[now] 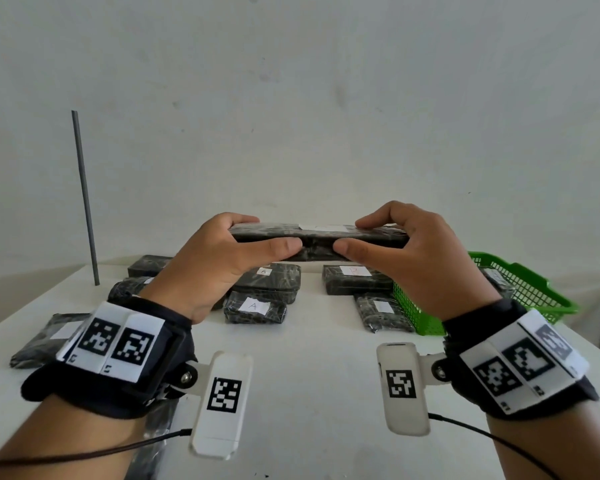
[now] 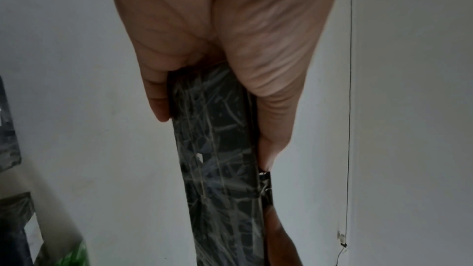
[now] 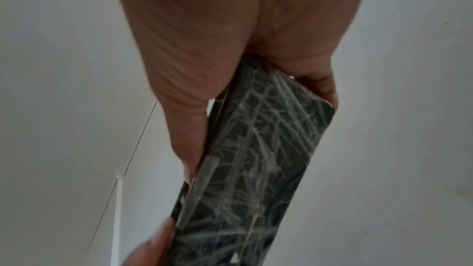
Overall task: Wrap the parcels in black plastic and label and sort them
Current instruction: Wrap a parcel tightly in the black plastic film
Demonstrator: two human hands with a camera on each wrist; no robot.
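Two hands carry one wrapped parcel (image 1: 317, 239) clear above the table (image 1: 309, 358). Head view: left hand (image 1: 222, 261) and right hand (image 1: 420, 258) pinch its ends, thumbs beneath, fingers clamped on top; white label faces up. Advice: keep it level and read the label before choosing the green basket (image 1: 520, 289) at the table's right edge. Left wrist view: black plastic, creased, glossy. Right wrist view: same film, possibly taped over.
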